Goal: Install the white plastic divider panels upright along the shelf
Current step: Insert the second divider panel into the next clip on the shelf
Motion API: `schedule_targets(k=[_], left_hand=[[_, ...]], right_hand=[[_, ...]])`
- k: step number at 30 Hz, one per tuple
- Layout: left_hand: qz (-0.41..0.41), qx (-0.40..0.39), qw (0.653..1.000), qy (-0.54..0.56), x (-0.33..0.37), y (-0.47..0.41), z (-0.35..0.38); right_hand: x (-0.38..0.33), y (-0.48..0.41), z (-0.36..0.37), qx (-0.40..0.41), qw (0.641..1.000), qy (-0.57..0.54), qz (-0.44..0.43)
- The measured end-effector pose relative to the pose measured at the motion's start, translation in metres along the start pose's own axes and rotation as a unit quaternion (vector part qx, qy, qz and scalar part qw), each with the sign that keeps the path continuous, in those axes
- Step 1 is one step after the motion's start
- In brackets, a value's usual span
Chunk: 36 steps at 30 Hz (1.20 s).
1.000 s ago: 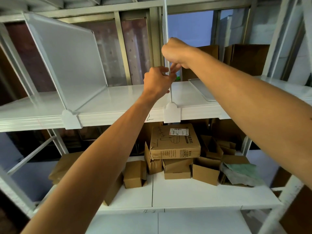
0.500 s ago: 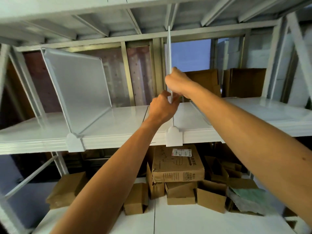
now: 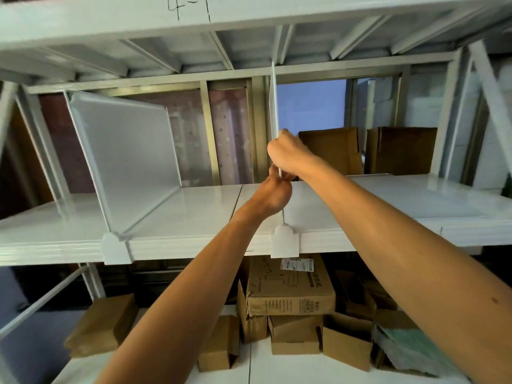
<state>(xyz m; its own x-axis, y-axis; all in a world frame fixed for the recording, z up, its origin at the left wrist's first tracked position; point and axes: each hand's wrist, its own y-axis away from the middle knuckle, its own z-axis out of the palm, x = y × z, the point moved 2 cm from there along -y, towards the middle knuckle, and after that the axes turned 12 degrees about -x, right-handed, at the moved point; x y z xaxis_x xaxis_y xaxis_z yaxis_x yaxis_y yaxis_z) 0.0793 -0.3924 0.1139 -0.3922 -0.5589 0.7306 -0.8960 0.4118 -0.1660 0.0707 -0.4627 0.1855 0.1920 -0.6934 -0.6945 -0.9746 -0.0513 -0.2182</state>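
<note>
A white divider panel [image 3: 273, 101] stands upright and edge-on at the middle of the white shelf [image 3: 194, 217], its foot in a white front clip [image 3: 284, 242]. My right hand [image 3: 288, 153] grips the panel's front edge about halfway up. My left hand [image 3: 273, 196] pinches the same edge just below it. A second divider panel [image 3: 124, 162] stands upright further left on the shelf, held by its own front clip [image 3: 116, 249].
Brown cardboard boxes [image 3: 365, 149] stand at the back right of the shelf. The lower shelf holds several more cardboard boxes [image 3: 288, 286]. Overhead runs the underside of the upper shelf [image 3: 249, 42]. White frame posts [image 3: 448, 112] rise at the sides.
The camera has tilted upward, so the shelf and hands sit lower in view. Both hands keep their hold on the middle panel's front edge, close together.
</note>
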Motion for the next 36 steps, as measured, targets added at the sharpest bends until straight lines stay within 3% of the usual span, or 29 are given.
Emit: schedule_targets(k=[5,14,18,22,36], left_hand=[[-0.011,-0.012,1.0,0.004,-0.004,-0.004,0.003],[0.025,-0.013,0.993,-0.114,-0.002,-0.005,0.006],[0.006,-0.006,0.998,-0.07,-0.002,0.0,0.009],[0.042,-0.015,0.999,-0.012,0.001,0.001,0.011],[0.033,0.001,0.999,-0.036,-0.001,0.002,0.013]], right_hand=[[0.002,0.003,0.0,-0.003,1.0,-0.014,0.0],[0.006,0.007,-0.003,0.01,1.0,-0.029,0.001],[0.006,0.008,-0.002,0.008,1.0,-0.022,-0.009],[0.009,0.008,-0.003,0.012,1.0,-0.025,-0.011],[0.009,0.011,-0.002,0.01,1.0,-0.026,-0.013]])
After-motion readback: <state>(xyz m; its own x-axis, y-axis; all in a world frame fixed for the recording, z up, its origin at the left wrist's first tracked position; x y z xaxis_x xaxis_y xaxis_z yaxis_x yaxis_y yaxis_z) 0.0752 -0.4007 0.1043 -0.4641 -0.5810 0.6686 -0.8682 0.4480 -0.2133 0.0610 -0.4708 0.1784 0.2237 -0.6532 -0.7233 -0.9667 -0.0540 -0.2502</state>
